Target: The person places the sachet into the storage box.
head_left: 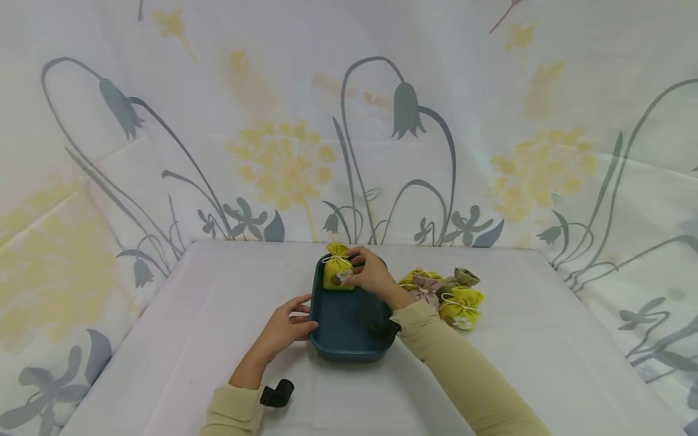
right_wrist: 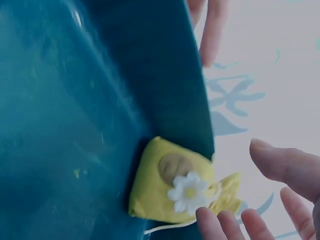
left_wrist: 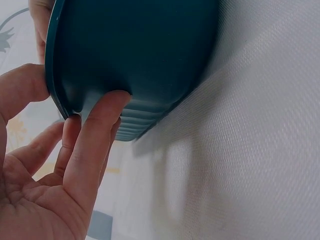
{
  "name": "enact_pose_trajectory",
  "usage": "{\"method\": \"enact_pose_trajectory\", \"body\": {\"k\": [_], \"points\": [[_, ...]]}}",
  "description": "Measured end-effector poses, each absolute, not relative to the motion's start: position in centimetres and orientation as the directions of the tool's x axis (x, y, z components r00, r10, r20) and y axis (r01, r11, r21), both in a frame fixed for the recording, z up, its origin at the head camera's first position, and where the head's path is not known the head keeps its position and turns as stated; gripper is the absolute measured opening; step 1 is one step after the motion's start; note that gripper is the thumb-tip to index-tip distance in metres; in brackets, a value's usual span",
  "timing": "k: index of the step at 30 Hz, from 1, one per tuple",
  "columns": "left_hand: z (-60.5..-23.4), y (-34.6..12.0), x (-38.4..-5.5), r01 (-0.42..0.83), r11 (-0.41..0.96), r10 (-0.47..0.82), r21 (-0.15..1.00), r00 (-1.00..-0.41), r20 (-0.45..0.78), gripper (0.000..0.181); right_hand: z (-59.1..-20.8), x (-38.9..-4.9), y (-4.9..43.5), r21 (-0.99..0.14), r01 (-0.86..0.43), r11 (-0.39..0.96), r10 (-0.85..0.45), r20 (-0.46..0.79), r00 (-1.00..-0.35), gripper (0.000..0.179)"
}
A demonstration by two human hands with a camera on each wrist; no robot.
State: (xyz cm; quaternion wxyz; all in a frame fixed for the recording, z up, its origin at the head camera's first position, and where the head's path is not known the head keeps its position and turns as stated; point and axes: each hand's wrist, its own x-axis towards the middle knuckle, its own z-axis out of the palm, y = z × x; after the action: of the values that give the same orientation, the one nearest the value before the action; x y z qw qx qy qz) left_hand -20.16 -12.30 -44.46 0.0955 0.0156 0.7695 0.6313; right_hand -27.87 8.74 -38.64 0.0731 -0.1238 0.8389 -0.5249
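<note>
A dark teal plastic tray [head_left: 349,324] lies lengthwise on the table in the head view. In its far left corner stands a small yellow drawstring pouch [head_left: 337,274], which has a white flower and a brown patch [right_wrist: 175,167] on its front. My right hand [head_left: 373,275] is just to the right of this pouch, with thumb and fingers spread apart; in the right wrist view the fingertips [right_wrist: 205,217] are right at its tied neck. Along the tray's left side, my left hand [head_left: 283,330] touches the outer wall and rim with extended fingers [left_wrist: 95,145].
Right of the tray is a pile of pouches: yellow ones [head_left: 463,303], a mauve one [head_left: 426,287] and an olive one [head_left: 465,277], partly behind the right forearm. A white cloth [head_left: 218,303] covers the table; a flower-printed curtain [head_left: 305,91] hangs behind it.
</note>
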Motion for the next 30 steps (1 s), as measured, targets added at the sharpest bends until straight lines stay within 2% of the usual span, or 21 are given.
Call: {"method": "enact_pose_trajectory", "body": {"k": [16,23,30], "points": [[-44.4,-12.4,-20.0,-0.088,0.206,0.159,0.975,-0.98,-0.122,0.06,-37.5,-23.2,9.5,-0.919,-0.197,0.342,-0.301,0.091,-0.949,0.059],[-44.4,-12.5,-20.0,-0.091,0.205,0.152,0.974,-0.981,-0.124,0.061,-37.4,-21.1,10.1,-0.942,-0.223,0.25,-0.328,0.134,-0.935,0.056],[-44.4,-12.4,-20.0,-0.083,0.199,0.166,0.976,-0.979,-0.117,0.061,-37.7,-19.5,11.1,-0.945,-0.224,0.238,-0.31,0.144,-0.94,0.052]]}}
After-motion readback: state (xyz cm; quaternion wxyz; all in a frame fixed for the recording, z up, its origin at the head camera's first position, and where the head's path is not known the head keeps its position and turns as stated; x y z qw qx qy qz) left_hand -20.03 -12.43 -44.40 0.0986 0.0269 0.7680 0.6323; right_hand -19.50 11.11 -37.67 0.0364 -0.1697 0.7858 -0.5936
